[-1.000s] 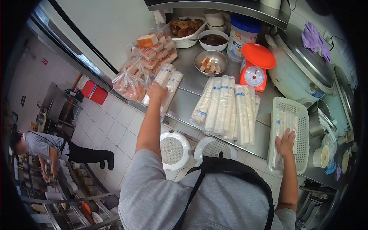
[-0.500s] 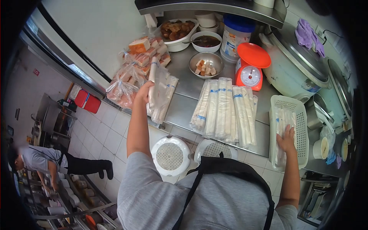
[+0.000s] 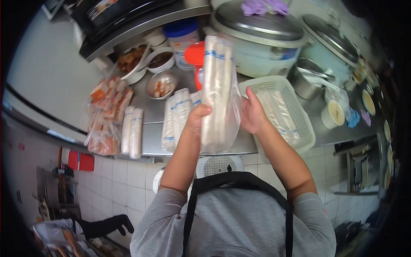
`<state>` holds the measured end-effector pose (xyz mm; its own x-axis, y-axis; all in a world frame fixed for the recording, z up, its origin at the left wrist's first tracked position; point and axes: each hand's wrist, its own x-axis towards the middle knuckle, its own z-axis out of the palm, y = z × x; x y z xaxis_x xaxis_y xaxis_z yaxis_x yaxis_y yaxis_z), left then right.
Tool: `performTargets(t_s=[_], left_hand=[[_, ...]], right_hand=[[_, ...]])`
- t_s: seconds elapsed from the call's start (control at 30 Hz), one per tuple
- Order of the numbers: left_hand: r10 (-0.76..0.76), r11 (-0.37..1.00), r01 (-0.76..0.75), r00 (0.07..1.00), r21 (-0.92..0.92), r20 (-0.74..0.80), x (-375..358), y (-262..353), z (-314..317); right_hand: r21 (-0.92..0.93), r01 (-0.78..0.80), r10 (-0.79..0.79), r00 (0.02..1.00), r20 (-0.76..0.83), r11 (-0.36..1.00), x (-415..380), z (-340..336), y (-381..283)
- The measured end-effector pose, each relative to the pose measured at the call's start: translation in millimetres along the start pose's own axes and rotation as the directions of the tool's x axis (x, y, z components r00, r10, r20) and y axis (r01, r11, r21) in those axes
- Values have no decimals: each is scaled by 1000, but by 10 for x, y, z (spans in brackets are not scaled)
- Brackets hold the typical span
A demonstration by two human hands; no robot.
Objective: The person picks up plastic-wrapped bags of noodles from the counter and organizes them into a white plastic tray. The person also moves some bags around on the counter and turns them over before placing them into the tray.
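Observation:
Upright above the counter's front edge, my left hand (image 3: pixel 199 119) grips a long clear plastic packet of white sticks with blue print (image 3: pixel 216 85), its thumb across the front. My right hand (image 3: pixel 255 115) is open at the packet's right edge, its palm facing the packet and thumb raised. Beside that hand, more of these plastic packets (image 3: pixel 278 113) lie in a pale perforated basket (image 3: pixel 305 122). Left of the held packet, several similar packets (image 3: pixel 177 113) rest on the steel counter (image 3: pixel 152 132), and a further pair (image 3: pixel 132 132) lies farther left.
Bagged meat pieces (image 3: pixel 109 103) lie at the left. Behind are a metal bowl of cubes (image 3: pixel 162 85), a bowl of dark sauce (image 3: pixel 160 60), a red scale (image 3: pixel 195 53) and a large lidded cooker (image 3: pixel 261 38). A person (image 3: pixel 60 233) stands at lower left.
My left hand has come right from the left-hand stack, with a packet now held up in the middle. My right hand has left the basket's packets and moved in beside it. The view has shifted right.

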<state>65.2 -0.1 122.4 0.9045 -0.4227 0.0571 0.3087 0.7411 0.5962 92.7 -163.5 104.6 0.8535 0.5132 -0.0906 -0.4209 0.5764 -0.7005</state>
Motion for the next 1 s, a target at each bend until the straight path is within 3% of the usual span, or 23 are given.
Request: performTargets(t_s=[0.07,0.1,0.17,0.23,0.33,0.37,0.43,0.47,0.53,0.57,0.67,0.73,0.77,0.8,0.83,0.9,1.0], left_hand=[[69,929,-41,996,368,-62,224,-293,190],[121,839,-48,988,542,-99,341,-459,305],[238,611,-49,963,790,-125,543,-831,465],[336,372,-297,926,880,170,778,-1250,459],[140,239,-121,986,964,89,846,-1536,381],[72,51,-109,992,993,105,796,-1460,462],[75,-95,-87,993,992,95,737,-1431,340],[76,-169,-74,993,983,88,708,-1415,255],[147,-59,-105,983,993,113,621,-1368,73],[186,-3,-121,975,993,119,575,-1320,-12],[312,186,-101,949,977,39,275,-927,-70],[395,285,-9,912,959,-109,38,-653,-329],[442,332,32,878,943,-185,-110,-476,-501],[537,238,64,823,969,-186,-275,-291,-705],[621,145,107,764,984,-174,-440,-104,-940],[742,-33,293,648,956,-173,-793,318,-1318],[884,-151,636,429,757,-184,-1337,979,-2002]], right_hand=[[135,140,-155,982,106,981,-222,63,-202],[173,99,-123,984,133,980,-304,-82,-308],[-291,102,-120,992,-43,951,-481,-211,-511],[-655,39,-177,973,-146,755,-593,-377,-662],[-744,-197,-124,928,-352,639,-654,-881,-964],[-822,-176,-204,921,-332,541,-646,-1091,-1012],[-935,-141,-352,900,-258,326,-584,-1528,-1004],[-888,-177,-294,901,-320,425,-560,-1678,-988],[-760,-256,-152,894,-422,598,-496,-1924,-942],[-755,-333,-51,899,-435,565,-452,-2036,-913],[-778,-342,-91,887,-452,528,-366,-2210,-768],[-745,-352,-22,897,-441,567,-378,-2075,-795],[-851,-378,-80,898,-433,364,-325,-2219,-766],[-914,-381,-144,905,-400,142,-258,-2326,-715],[-904,-377,-262,910,-322,-199,-278,-2212,-683],[-692,-583,-409,806,-427,-426,-318,-1763,-563],[-575,-629,-412,777,-475,-524,-286,-1552,-535]])
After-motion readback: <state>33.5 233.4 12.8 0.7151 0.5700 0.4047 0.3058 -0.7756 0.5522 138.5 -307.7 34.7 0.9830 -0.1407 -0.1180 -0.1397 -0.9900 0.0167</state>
